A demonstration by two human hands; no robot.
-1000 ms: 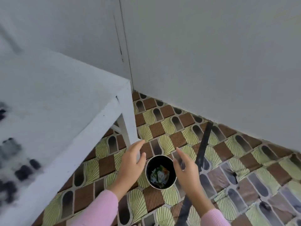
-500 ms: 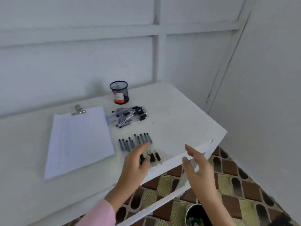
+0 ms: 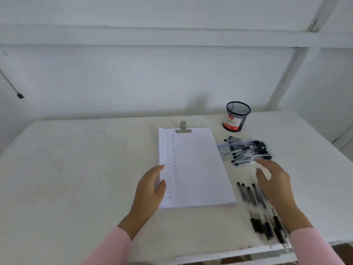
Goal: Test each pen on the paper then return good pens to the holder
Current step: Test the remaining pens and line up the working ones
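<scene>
Head view: left hand (image 3: pixel 150 186) lies open, fingers loosely spread, touching the left edge of the paper (image 3: pixel 193 167); right hand (image 3: pixel 275 180) hovers open and empty, fingertips just beside the pen pile (image 3: pixel 248 151) near the table's (image 3: pixel 76 169) right edge; those pens lie mostly crosswise, left to right; holder (image 3: pixel 236 116) stands upright behind them, near the back edge.

White table (image 3: pixel 76 178) against a white panelled wall (image 3: pixel 133 83); a dark cord (image 3: pixel 11 83) hangs at left

Head view, perhaps close, down over table (image 3: pixel 76 178)
</scene>
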